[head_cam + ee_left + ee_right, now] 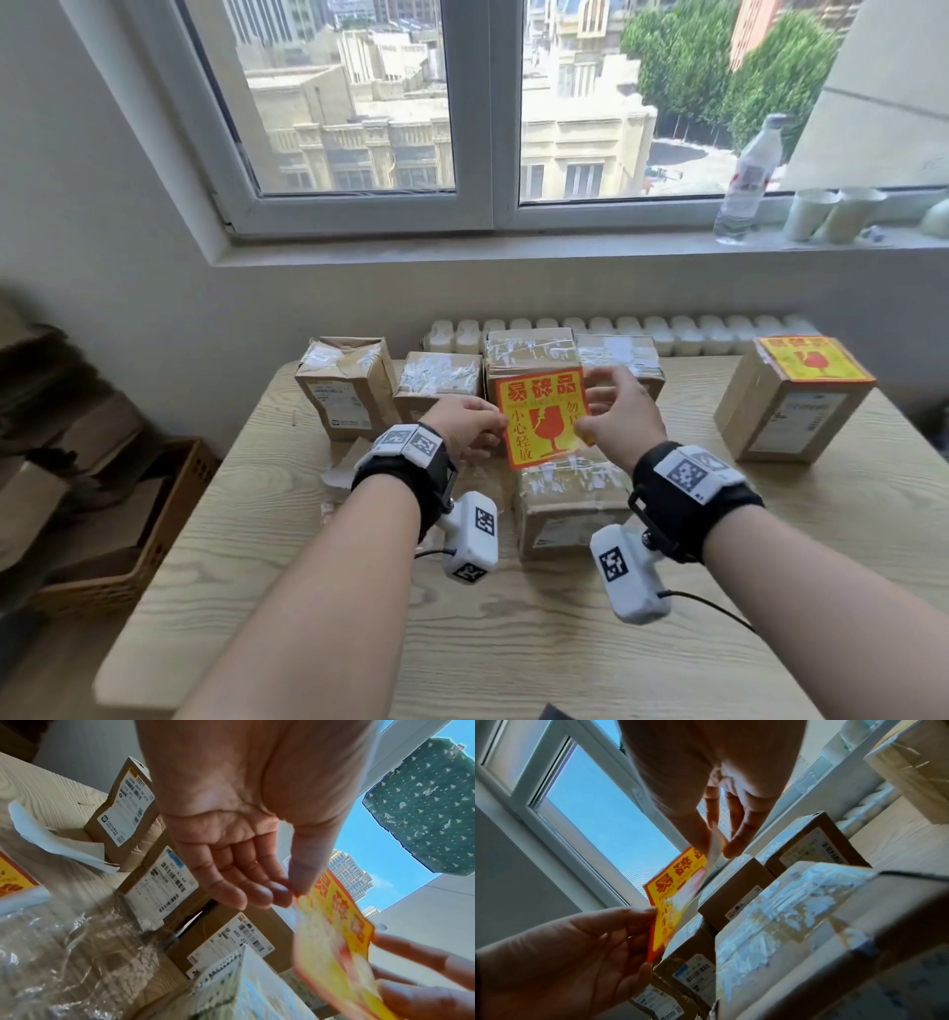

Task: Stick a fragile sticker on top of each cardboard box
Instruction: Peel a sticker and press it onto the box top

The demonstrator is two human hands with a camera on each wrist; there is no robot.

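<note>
Cardboard boxes point(560, 370) crowd wooden table point(513, 642) beneath window point(462, 103).

Both forearms stretched forward, left hand point(470, 426) and right hand point(619, 413) raised, fingertips pinching, wristbands on both wrists

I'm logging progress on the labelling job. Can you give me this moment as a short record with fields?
held item: fragile sticker, in the air
left hand: pinches its left edge
right hand: pinches its right edge
nearest box: below the sticker, top unlabelled
labelled box: far right, sticker on top
back row: four boxes, tops unlabelled
surface: wooden table
</note>
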